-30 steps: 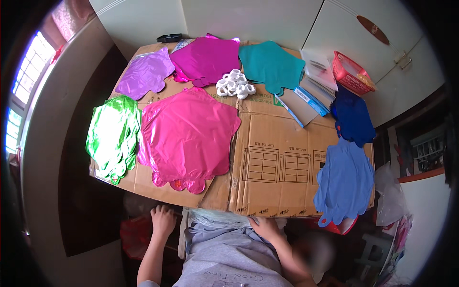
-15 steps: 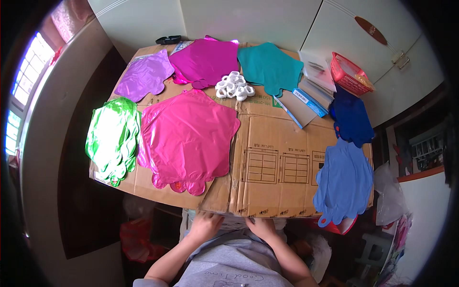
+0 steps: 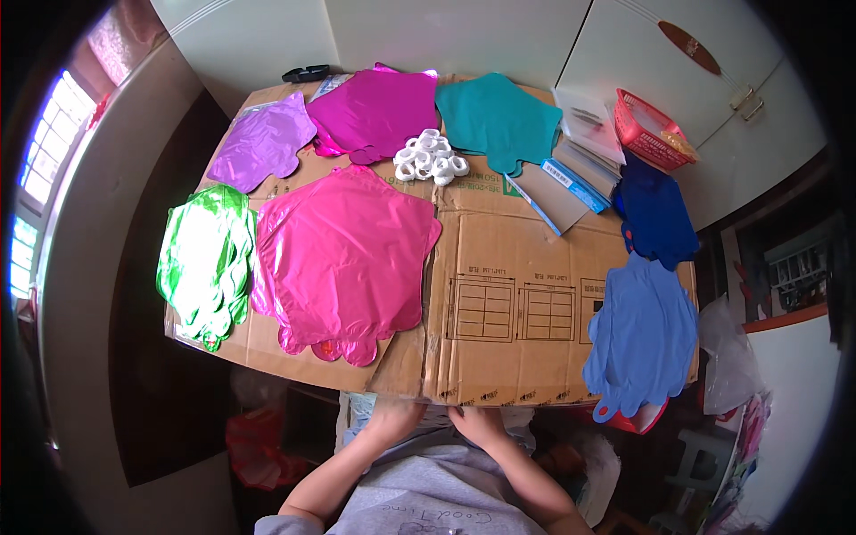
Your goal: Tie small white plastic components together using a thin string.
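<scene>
Both hands are at the near edge of the cardboard-covered table (image 3: 481,370). My left hand (image 3: 394,421) reaches under the edge, its fingers hidden by the cardboard. Close beside it on the right, my right hand (image 3: 478,425) also has its fingers out of sight. Something pale, like clear plastic (image 3: 358,408), shows by my left wrist; whether either hand holds it cannot be seen. Nearest on the tabletop lies a stack of flat pink foil balloons (image 3: 348,259), with shiny green foil balloons (image 3: 207,259) to its left and light blue ones (image 3: 644,334) at the right edge.
Along the back lie purple (image 3: 263,143), magenta (image 3: 379,111) and teal (image 3: 499,120) foil sheets, with white rolls (image 3: 431,160) in front. Right of these are a blue-and-white box (image 3: 575,185), a red basket (image 3: 651,132) and dark blue foil (image 3: 658,214). Cabinets (image 3: 446,36) stand behind.
Both hands have slid slightly farther under the table edge, so less of them shows. The view has shifted a little; the things on the table have not moved.
</scene>
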`<state>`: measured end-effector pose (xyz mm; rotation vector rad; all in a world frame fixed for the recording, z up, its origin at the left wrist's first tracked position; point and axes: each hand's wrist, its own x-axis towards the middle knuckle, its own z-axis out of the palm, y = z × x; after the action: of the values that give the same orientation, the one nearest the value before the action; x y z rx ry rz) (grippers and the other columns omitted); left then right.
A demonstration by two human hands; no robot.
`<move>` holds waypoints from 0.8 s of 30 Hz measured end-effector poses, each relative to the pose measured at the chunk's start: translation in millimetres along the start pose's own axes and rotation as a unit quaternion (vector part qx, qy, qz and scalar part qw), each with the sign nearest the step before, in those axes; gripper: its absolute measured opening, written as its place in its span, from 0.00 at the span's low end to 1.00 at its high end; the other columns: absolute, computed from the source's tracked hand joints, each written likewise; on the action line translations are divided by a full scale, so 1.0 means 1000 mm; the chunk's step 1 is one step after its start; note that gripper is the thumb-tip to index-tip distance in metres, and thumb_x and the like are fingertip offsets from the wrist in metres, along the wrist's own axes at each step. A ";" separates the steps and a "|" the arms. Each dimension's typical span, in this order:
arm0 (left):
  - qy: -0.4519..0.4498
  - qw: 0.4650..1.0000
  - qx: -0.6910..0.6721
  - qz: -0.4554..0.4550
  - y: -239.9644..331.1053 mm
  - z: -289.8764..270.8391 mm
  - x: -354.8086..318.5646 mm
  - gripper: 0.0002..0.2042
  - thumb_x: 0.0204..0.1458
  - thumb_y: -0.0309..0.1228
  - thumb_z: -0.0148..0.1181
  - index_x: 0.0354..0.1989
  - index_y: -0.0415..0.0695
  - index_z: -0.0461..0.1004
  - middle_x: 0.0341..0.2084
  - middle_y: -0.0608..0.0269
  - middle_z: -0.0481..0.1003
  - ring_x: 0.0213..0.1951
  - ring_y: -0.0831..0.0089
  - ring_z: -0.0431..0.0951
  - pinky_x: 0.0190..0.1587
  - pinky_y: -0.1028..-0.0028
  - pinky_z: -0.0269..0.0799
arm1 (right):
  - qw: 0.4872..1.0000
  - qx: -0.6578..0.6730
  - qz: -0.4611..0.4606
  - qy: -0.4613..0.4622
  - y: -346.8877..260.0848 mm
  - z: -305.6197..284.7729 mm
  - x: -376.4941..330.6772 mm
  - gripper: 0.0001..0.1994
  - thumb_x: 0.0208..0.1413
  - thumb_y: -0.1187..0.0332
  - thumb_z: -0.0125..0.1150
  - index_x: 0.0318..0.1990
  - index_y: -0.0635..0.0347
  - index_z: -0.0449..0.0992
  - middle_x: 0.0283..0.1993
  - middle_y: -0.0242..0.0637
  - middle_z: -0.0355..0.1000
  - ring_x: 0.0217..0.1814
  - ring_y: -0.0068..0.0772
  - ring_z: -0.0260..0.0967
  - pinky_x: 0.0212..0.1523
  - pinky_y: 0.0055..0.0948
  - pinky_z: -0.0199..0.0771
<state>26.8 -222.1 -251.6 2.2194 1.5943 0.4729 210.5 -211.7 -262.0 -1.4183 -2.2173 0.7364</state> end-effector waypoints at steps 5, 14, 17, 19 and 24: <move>-0.004 1.000 -0.009 -0.016 0.001 -0.002 0.000 0.12 0.41 0.29 0.55 0.35 0.38 0.73 0.34 0.46 0.71 0.39 0.47 0.71 0.43 0.55 0.66 | 0.999 -0.035 -0.016 -0.019 0.002 0.014 0.007 0.17 0.44 0.63 0.59 0.43 0.58 0.72 0.42 0.46 0.70 0.45 0.51 0.67 0.47 0.46 0.65; -0.017 0.999 -0.048 -0.013 0.001 -0.016 -0.002 0.10 0.39 0.28 0.56 0.32 0.40 0.74 0.33 0.49 0.72 0.40 0.49 0.71 0.43 0.56 0.67 | 1.000 -0.016 -0.010 -0.009 -0.003 0.024 0.006 0.18 0.46 0.63 0.58 0.45 0.56 0.72 0.44 0.47 0.70 0.47 0.51 0.67 0.47 0.47 0.65; 0.000 0.998 -0.059 -0.015 -0.001 -0.010 -0.005 0.09 0.39 0.28 0.57 0.31 0.40 0.74 0.32 0.49 0.73 0.38 0.49 0.72 0.41 0.57 0.67 | 0.999 -0.016 -0.041 0.023 -0.004 0.022 0.005 0.16 0.48 0.65 0.57 0.45 0.58 0.71 0.42 0.47 0.70 0.44 0.50 0.68 0.46 0.46 0.66; 0.038 0.998 -0.052 0.000 -0.008 -0.002 -0.006 0.08 0.40 0.29 0.58 0.29 0.40 0.75 0.30 0.49 0.73 0.36 0.49 0.73 0.38 0.56 0.68 | 0.996 -0.010 -0.077 0.035 -0.013 0.013 0.005 0.13 0.51 0.67 0.54 0.43 0.61 0.70 0.39 0.47 0.71 0.42 0.50 0.69 0.44 0.45 0.66; 0.006 0.994 -0.089 -0.059 -0.012 0.004 -0.013 0.08 0.39 0.27 0.58 0.30 0.40 0.74 0.30 0.48 0.73 0.36 0.49 0.73 0.38 0.56 0.68 | 0.977 0.204 -0.026 -0.057 -0.048 -0.042 -0.001 0.07 0.52 0.73 0.54 0.38 0.61 0.67 0.30 0.40 0.70 0.35 0.43 0.69 0.36 0.39 0.67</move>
<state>15.1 -231.2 -261.9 1.9837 1.6118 0.5720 201.8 -220.2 -199.1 -1.1356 -2.0201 1.1986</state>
